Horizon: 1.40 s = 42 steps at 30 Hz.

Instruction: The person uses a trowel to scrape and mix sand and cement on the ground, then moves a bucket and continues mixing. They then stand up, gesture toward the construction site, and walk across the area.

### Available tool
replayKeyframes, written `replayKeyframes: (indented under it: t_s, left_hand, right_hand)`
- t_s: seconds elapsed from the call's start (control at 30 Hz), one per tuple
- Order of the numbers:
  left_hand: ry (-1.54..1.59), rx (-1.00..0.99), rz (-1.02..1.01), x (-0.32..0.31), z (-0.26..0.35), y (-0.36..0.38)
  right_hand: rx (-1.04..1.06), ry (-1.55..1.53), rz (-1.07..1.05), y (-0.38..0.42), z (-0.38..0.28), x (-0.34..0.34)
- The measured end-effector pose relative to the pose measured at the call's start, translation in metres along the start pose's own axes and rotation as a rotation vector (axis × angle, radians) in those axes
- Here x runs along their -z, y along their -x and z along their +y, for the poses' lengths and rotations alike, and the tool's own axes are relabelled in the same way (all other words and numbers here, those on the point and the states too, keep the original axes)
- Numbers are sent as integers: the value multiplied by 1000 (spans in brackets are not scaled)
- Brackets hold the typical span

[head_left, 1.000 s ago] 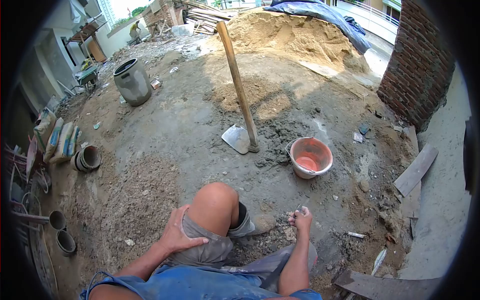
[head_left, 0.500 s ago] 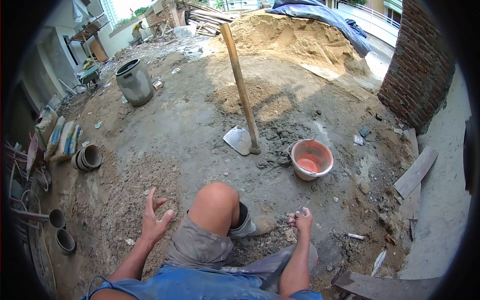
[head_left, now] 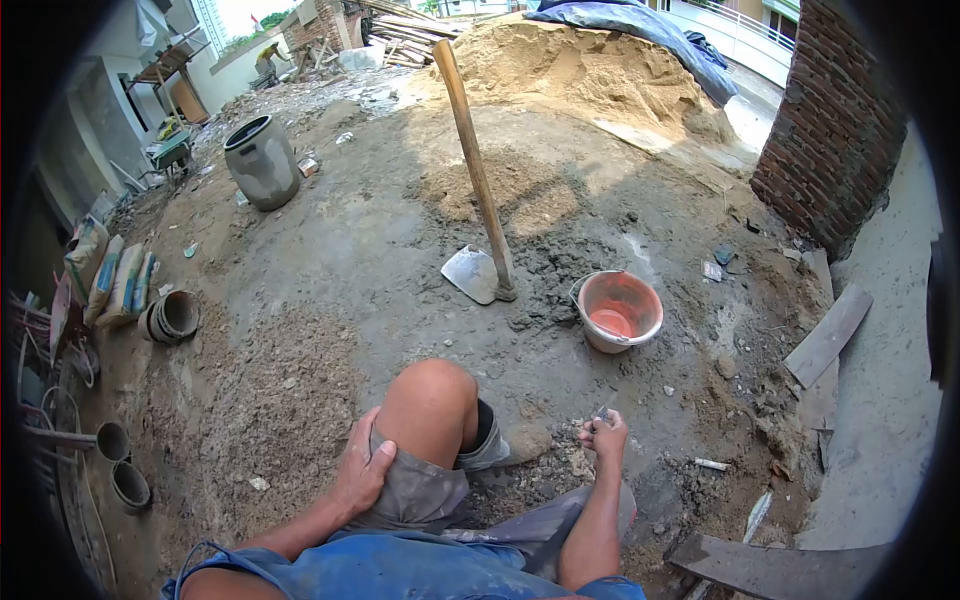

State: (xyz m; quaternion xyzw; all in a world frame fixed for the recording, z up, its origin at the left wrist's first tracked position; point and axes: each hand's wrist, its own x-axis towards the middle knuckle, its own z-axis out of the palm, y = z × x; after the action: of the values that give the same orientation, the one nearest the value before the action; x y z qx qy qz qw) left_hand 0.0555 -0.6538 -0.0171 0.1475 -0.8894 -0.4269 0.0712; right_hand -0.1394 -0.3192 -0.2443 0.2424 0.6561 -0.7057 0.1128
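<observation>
My left hand lies on the outer side of my bent left knee, against the grey shorts, thumb apart from the fingers and holding nothing. Over by my right thigh, my right hand is closed with its fingertips together around a small, thin, dark thing too small to name. Ahead of that hand stands a pail with a reddish inside and a wire handle. A hoe with a long wooden handle stands upright left of the pail, its metal blade on wet grey mortar.
A grey barrel stands at the far left. Filled sacks and stacked buckets line the left side. Behind is a sand heap under a blue tarp. Brick wall and planks are at right; another person is far back.
My left hand has come down from the air, moving right onto my knee. My right hand has stayed nearly in place, still closed. The view has shifted slightly.
</observation>
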Motion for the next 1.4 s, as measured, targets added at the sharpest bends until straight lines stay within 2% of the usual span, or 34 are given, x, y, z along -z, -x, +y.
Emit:
replayKeyframes:
  t_s: [0.07,0.2,0.47,0.6,0.67,0.7,0.77,0.8,0.9,1.0,1.07,1.13,1.2,1.23,1.3,1.4]
  left_hand:
    - [-77,-40,16,-1,11,1]
    - [-128,-48,51,-10,-3,-7]
    - [-45,-78,100,-14,-4,-10]
    - [23,-54,12,-15,2,-12]
    - [56,-47,56,-18,5,-12]
    - [45,-64,-38,-20,8,-12]
    - [66,-51,55,-23,11,-12]
    - [60,-65,-11,-25,8,-11]
    - [117,-44,-4,-26,3,-13]
    - [164,27,19,-27,11,-10]
    - [310,-18,-36,-28,-10,-15]
    - [336,-88,-65,-43,-10,-36]
    - [320,-103,-55,-37,-10,-25]
    - [323,-107,-44,-37,-11,-19]
    - [316,-111,-50,-34,-14,-17]
    - [288,-77,-8,-33,-22,-20]
  right_hand:
    - [8,-1,-11,-1,3,-1]
    - [3,4,-22,-1,-1,-4]
    - [28,0,-44,2,-7,-4]
    - [9,-20,-54,3,-6,-6]
    - [19,-40,-52,5,-3,-6]
    - [13,-7,-66,0,3,-5]
    - [51,48,-36,-1,9,-6]
    - [54,78,-46,4,5,-7]
    - [42,100,-10,14,0,-6]
    - [95,378,-48,23,3,-10]
    - [188,531,-9,34,10,-15]
    - [203,551,22,50,-6,-18]
    - [148,473,-133,72,-23,-21]
    - [131,467,-128,74,-26,-21]
    - [110,618,-220,75,-30,-22]
    - [104,619,-202,75,-27,-18]
